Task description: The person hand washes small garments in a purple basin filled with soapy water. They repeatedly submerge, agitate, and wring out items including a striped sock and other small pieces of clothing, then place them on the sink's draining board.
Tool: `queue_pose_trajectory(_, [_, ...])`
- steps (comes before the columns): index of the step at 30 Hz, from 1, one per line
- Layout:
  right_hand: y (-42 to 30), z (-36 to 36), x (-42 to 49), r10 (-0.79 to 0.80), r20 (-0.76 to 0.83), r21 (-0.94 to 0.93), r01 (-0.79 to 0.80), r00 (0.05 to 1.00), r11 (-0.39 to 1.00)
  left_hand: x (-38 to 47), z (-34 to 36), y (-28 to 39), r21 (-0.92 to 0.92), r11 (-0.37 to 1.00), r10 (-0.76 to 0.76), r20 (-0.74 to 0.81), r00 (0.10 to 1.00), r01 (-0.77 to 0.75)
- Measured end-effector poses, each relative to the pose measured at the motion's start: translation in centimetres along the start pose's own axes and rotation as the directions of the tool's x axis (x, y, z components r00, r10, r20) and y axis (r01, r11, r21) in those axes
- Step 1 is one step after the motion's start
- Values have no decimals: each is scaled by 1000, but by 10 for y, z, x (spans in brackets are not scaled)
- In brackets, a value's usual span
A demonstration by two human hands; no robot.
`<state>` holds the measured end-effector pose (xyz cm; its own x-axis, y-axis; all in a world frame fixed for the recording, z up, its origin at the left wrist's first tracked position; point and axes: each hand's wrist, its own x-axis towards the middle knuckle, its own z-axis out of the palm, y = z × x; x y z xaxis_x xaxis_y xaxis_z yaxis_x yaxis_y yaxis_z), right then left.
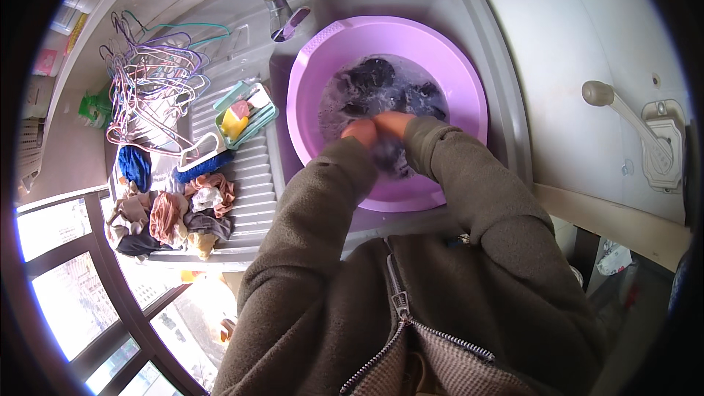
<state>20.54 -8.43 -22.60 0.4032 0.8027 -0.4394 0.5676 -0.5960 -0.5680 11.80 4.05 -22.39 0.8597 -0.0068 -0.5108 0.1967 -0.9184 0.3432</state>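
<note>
A round pink plastic basin [462,82] stands in the grey sink [511,121], holding soapy water with dark cloth [374,72] soaking in it. Both my hands reach over the basin's near side, down to the water. My left hand [360,131] and my right hand [391,122] are close together, right at the dark cloth. Their fingers are hidden below the knuckles, so I cannot tell whether they grip the cloth. Suds float around the fabric. The sleeves of my brown jacket [330,176] are pushed back near the wrists.
Behind the basin rises a metal faucet [278,5]. Left, on the ribbed drainboard [256,176], lie tangled wire hangers [154,82], a green soap dish [250,121] with soap pieces, a blue-bristled scrub brush [203,165] and small crumpled garments [170,214]. A crank handle [632,115] projects from the right wall.
</note>
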Motion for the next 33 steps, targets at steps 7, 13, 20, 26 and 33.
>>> queue_pose_trajectory(7, [22, 14, 15, 211, -118, -370, -241, 970, 897, 11, 4, 2, 100, 990, -109, 111, 988, 98])
queue_pose_trajectory(13, [41, 21, 24, 166, -286, -309, -255, 944, 916, 13, 7, -20, 107, 994, -25, 52, 998, 19])
queue_pose_trajectory(20, [-8, -58, 17, 84, 210, 730, -214, 974, 650, 24, -2, -36, -499, 827, -124, 286, 950, 258])
queue_pose_trajectory(26, [-61, -101, -22, -274, 223, 899, -89, 935, 428, 17, -22, -49, -812, 292, -106, 498, 861, 506])
queue_pose_trajectory(33, [-78, -94, -32, -394, 258, 604, 171, 882, 778, 24, -29, -47, -878, -58, -102, 478, 872, 474])
